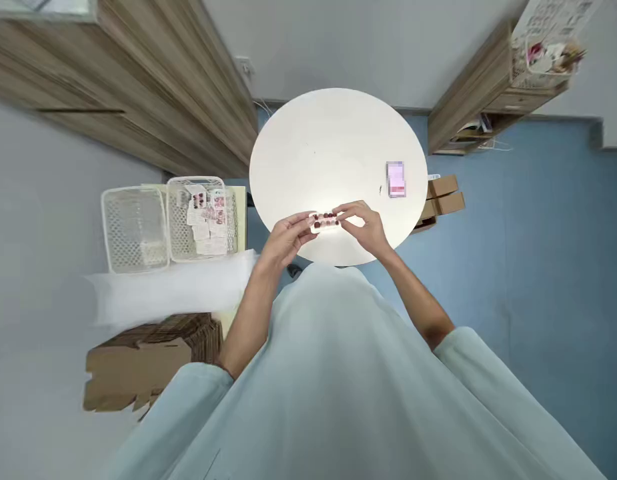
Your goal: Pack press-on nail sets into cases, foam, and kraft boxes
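Observation:
A small white pack of press-on nails (325,222), with two rows of dark red and pale pink pieces, is held just above the near part of the round white table (333,147). My left hand (284,241) grips its left end, thumb and fingers closed on the edge. At the other end, the thumb and fingertips of my right hand (367,230) pinch the pack's right side. A phone-like rectangle with a pixelated pink screen (396,180) lies on the right part of the table. Beside it is a tiny dark speck.
To the left stand two white plastic baskets; the nearer basket (173,220) holds several nail cards. White wrapping sheet (178,290) and stacked flat cardboard (138,373) lie below them. Brown boxes (443,195) sit right of the table. Wooden cabinets (188,87) rise at the left.

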`<state>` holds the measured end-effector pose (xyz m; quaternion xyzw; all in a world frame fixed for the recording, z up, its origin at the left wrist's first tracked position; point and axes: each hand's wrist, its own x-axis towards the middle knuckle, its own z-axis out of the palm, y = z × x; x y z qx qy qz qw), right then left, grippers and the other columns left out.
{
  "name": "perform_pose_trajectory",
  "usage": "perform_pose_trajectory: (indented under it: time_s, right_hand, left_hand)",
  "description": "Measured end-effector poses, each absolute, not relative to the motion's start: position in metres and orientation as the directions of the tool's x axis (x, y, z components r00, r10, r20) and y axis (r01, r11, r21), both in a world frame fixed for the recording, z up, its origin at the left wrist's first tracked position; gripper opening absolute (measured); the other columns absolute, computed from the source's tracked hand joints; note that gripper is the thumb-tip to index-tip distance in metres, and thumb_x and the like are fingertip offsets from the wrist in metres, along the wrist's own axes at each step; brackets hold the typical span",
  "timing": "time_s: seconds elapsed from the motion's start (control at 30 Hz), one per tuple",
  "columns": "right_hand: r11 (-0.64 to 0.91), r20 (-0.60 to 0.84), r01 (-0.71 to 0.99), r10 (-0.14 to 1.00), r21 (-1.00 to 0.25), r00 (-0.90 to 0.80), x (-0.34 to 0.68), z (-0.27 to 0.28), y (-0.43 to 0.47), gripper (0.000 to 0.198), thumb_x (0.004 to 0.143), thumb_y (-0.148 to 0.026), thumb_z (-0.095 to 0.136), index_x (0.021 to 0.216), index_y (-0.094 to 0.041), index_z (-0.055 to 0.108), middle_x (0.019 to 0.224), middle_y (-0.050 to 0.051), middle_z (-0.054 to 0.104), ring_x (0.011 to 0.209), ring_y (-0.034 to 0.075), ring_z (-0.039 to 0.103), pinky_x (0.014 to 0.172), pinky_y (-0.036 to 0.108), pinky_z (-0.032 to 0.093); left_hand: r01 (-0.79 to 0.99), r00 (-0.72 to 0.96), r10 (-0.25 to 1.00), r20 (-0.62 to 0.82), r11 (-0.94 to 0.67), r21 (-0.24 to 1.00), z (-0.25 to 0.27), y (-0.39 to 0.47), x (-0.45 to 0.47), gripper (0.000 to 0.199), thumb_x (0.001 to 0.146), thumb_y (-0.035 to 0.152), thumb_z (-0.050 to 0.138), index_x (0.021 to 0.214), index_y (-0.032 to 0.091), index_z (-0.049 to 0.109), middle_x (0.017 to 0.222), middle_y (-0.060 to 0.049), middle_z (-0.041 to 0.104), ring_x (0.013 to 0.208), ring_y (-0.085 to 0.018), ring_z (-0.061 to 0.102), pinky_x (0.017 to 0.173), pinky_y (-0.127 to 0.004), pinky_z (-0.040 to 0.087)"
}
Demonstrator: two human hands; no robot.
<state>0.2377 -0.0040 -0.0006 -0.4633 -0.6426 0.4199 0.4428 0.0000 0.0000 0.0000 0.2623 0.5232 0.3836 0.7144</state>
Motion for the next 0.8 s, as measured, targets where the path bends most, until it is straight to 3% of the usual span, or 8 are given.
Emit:
perform_pose_trajectory:
  time_s: [0.13,0.27,0.33,0.4,0.5,0.63,0.8]
  right_hand:
    - [0.065,0.046,0.154,0.992,-0.986,-0.120,0.239,-0.013,-0.002,0.034,0.103,-0.059,0.075,0.114,-0.028,0.081,0.134,0.010,0.079,0.122,0.027,0.075,0.105,0.046,0.063]
    - [-0.138,-0.145,0.054,0.977,-0.989,-0.159,0.236,-0.038,-0.001,0.067,0.090,-0.068,0.087,0.141,-0.027,0.072,0.113,0.007,0.080,0.099,0.022,0.077,0.094,0.040,0.067]
    - [-0.172,-0.184,0.077,0.966,-0.982,-0.180,0.234,-0.048,-0.002,0.071,0.089,-0.067,0.087,0.145,-0.027,0.070,0.116,0.007,0.078,0.097,0.022,0.077,0.096,0.041,0.067]
    - [-0.121,-0.155,0.169,0.966,-0.978,-0.205,0.232,-0.052,-0.003,0.071,0.090,-0.064,0.088,0.150,-0.030,0.068,0.137,0.010,0.075,0.107,0.024,0.077,0.102,0.045,0.066]
    - [0.084,-0.047,0.387,0.947,-0.918,-0.317,0.229,-0.056,-0.001,0.071,0.094,-0.052,0.088,0.157,-0.031,0.064,0.163,0.013,0.063,0.140,0.034,0.066,0.119,0.057,0.058]
    - [0.286,-0.053,0.548,0.851,-0.786,-0.522,0.220,-0.069,0.001,0.066,0.102,-0.035,0.079,0.165,-0.028,0.059,0.153,0.015,0.071,0.146,0.039,0.061,0.123,0.064,0.051]
    - [0.424,-0.102,0.549,0.718,-0.721,-0.689,0.202,-0.089,-0.004,0.077,0.097,-0.025,0.085,0.168,-0.024,0.055,0.157,0.017,0.068,0.143,0.039,0.062,0.120,0.060,0.053]
  left_hand:
    - [-0.186,0.045,0.892,-0.449,0.449,0.874,-0.005,0.004,0.000,0.063,0.064,0.051,0.107,0.111,0.017,0.082,0.111,-0.011,0.085,0.104,-0.026,0.081,0.091,-0.038,0.069]
    - [-0.060,0.018,0.929,-0.369,0.370,0.927,-0.014,0.005,0.001,0.065,0.066,0.052,0.105,0.116,0.017,0.084,0.108,-0.011,0.083,0.096,-0.024,0.079,0.083,-0.035,0.068]
    - [-0.023,0.010,0.934,-0.356,0.356,0.934,-0.022,0.004,0.002,0.064,0.067,0.052,0.104,0.117,0.016,0.084,0.108,-0.011,0.083,0.093,-0.024,0.078,0.082,-0.035,0.067]
    - [0.006,-0.010,0.935,-0.356,0.356,0.935,-0.033,0.000,0.002,0.064,0.068,0.052,0.102,0.117,0.016,0.084,0.108,-0.011,0.083,0.091,-0.023,0.078,0.081,-0.036,0.067]
    - [0.033,-0.041,0.926,-0.375,0.377,0.926,-0.051,-0.011,0.000,0.065,0.070,0.055,0.100,0.118,0.015,0.084,0.106,-0.011,0.082,0.088,-0.023,0.077,0.082,-0.038,0.068]
    - [0.059,-0.092,0.905,-0.415,0.421,0.905,-0.076,-0.034,-0.005,0.066,0.072,0.059,0.096,0.119,0.016,0.084,0.106,-0.011,0.083,0.090,-0.025,0.078,0.085,-0.041,0.068]
    - [0.054,-0.179,0.873,-0.455,0.470,0.881,-0.099,-0.064,-0.011,0.064,0.076,0.061,0.091,0.121,0.016,0.083,0.110,-0.014,0.084,0.095,-0.029,0.080,0.088,-0.044,0.069]
